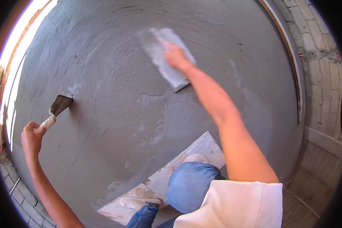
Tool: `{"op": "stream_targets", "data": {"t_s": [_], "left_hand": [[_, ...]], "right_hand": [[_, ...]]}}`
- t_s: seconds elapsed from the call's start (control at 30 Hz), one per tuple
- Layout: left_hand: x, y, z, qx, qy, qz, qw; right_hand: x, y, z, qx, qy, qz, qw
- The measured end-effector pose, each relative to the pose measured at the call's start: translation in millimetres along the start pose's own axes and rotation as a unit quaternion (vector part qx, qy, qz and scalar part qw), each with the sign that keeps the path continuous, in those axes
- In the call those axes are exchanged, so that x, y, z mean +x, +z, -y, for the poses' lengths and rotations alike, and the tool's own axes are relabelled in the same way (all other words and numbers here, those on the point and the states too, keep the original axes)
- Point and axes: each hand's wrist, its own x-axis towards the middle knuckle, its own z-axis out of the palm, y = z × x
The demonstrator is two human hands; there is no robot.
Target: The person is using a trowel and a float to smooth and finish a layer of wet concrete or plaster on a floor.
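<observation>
Wet grey cement (106,72) spreads over the floor, with curved sweep marks across it. My right hand (176,57) grips the handle of a rectangular finishing trowel (168,76), its plate against the cement ahead of me; motion blurs its far end. Out to the left, my left hand (32,138) is closed round the pale handle of a small trowel (60,105). That trowel's dark, cement-smeared blade points away from me, its tip at or just above the surface. Under my feet lies a pale, cement-stained board (209,146).
My shoe (140,202) rests on the board, and my jeans-covered knee (192,186) is bent above it. A block wall (323,83) rises at the right, beside a long edge strip (283,32). More blockwork (26,203) shows at lower left, below a bright opening.
</observation>
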Motion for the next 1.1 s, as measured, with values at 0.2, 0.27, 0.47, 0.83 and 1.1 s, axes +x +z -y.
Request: {"op": "stream_targets", "data": {"t_s": [0.2,0.27,0.47,0.83,1.1], "left_hand": [[6,-1,7,0.013,0.027,0.004,1.0],[11,4,20,-0.001,0.025,0.003,1.0],[9,-3,15,-0.004,-0.002,0.036,0.999],[-2,-10,0,0.003,-0.01,-0.004,1.0],[-11,-15,-22,0.024,-0.044,-0.01,0.999]], "right_hand": [[-94,-113,-167,0.046,0.179,-0.21,0.96],[-150,-141,-213,0.078,0.294,-0.269,0.914],[-312,-181,-302,0.274,0.42,-0.396,0.769],[-108,-152,-206,0.431,0.266,-0.233,0.83],[81,-7,1,0.347,0.137,-0.046,0.927]]}}
